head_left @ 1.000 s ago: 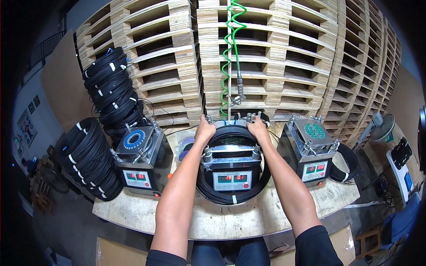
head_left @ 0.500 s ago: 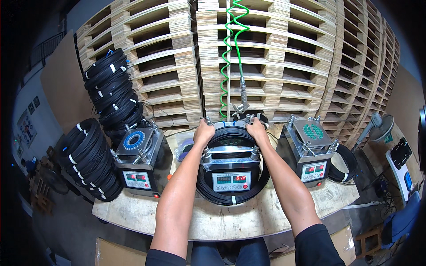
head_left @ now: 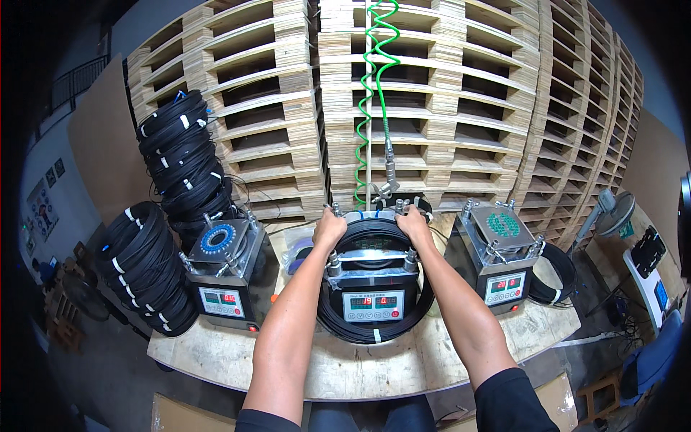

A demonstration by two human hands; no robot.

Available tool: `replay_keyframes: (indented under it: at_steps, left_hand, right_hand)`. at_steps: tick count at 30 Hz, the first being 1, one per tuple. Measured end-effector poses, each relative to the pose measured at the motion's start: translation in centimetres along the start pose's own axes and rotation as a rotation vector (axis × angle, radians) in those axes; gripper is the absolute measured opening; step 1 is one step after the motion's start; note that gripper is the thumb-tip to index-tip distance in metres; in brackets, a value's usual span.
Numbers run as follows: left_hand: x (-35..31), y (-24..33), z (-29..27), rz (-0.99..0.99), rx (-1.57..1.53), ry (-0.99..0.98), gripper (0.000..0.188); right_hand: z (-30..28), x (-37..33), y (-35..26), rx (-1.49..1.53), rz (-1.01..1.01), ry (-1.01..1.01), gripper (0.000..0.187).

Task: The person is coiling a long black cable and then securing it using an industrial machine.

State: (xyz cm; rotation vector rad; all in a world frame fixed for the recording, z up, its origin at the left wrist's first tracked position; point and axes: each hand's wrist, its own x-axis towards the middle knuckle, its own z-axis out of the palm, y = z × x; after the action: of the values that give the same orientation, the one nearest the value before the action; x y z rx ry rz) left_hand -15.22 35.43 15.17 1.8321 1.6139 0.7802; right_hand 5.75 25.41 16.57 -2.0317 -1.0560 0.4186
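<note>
A metal-framed polishing-type machine (head_left: 374, 277) stands at the table's middle, its front panel display lit red. A large coil of black cable (head_left: 376, 335) hangs around it, a white band at its bottom. My left hand (head_left: 330, 229) is closed at the machine's far left corner, around a metal post (head_left: 336, 209). At the far right corner my right hand (head_left: 414, 225) is closed by the matching metal post (head_left: 399, 207). Both hands' fingertips are partly hidden behind the posts. Blue strands show between the hands, near the machine's far edge.
Similar machines flank it: one with a blue ring (head_left: 218, 241) at left, one with green pieces (head_left: 502, 224) at right. Stacked black cable coils (head_left: 144, 270) stand left. A green coiled air hose (head_left: 385, 93) with a nozzle hangs before wooden pallets (head_left: 273, 108).
The middle and left machines' displays read differently now. The view has tilted slightly, so the table sits lower in it. Both hands stay at the far corner posts.
</note>
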Motion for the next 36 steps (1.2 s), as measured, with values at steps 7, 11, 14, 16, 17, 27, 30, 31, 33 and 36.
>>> replay_keyframes:
  at_steps: [7, 11, 14, 16, 17, 27, 30, 31, 33, 36]
  left_hand:
    - [-1.4, 1.2, -0.9, -0.020, 0.026, 0.021, 0.063]
    - [-0.8, 1.3, -0.3, 0.003, 0.009, 0.003, 0.061]
    - [-0.2, 0.6, 0.0, 0.021, -0.031, 0.005, 0.059]
    - [0.1, 0.3, 0.1, 0.031, -0.031, 0.004, 0.058]
    - [0.1, 0.3, 0.1, 0.034, -0.032, 0.005, 0.058]
    - [-1.5, 1.3, -0.6, 0.000, 0.012, 0.015, 0.056]
    - [-1.1, 1.1, -0.4, 0.007, 0.003, 0.025, 0.056]
    - [-0.9, 1.0, -0.3, 0.018, 0.000, 0.028, 0.056]
    - [-0.4, 0.7, 0.0, 0.028, -0.018, 0.023, 0.056]
    - [0.0, 0.3, 0.4, 0.040, -0.035, 0.022, 0.056]
  right_hand:
    - [-0.4, -0.3, -0.2, 0.000, -0.016, -0.016, 0.062]
    - [-0.2, 0.5, 0.7, 0.018, -0.046, 0.000, 0.061]
    - [-0.1, 0.4, 0.5, 0.016, -0.030, 0.000, 0.062]
    - [-0.1, 0.1, 0.4, 0.019, -0.027, 0.005, 0.063]
    - [-0.1, 0.1, 0.4, 0.022, -0.021, 0.011, 0.063]
    - [0.2, 0.6, 0.8, 0.009, -0.028, 0.026, 0.064]
    - [0.3, 0.9, 0.8, 0.008, -0.027, 0.022, 0.063]
    - [0.4, 1.1, 1.0, 0.009, -0.027, 0.022, 0.063]
    - [0.4, 1.5, 1.3, -0.004, -0.033, 0.007, 0.061]
    - [0.4, 1.2, 1.2, -0.002, -0.042, 0.006, 0.061]
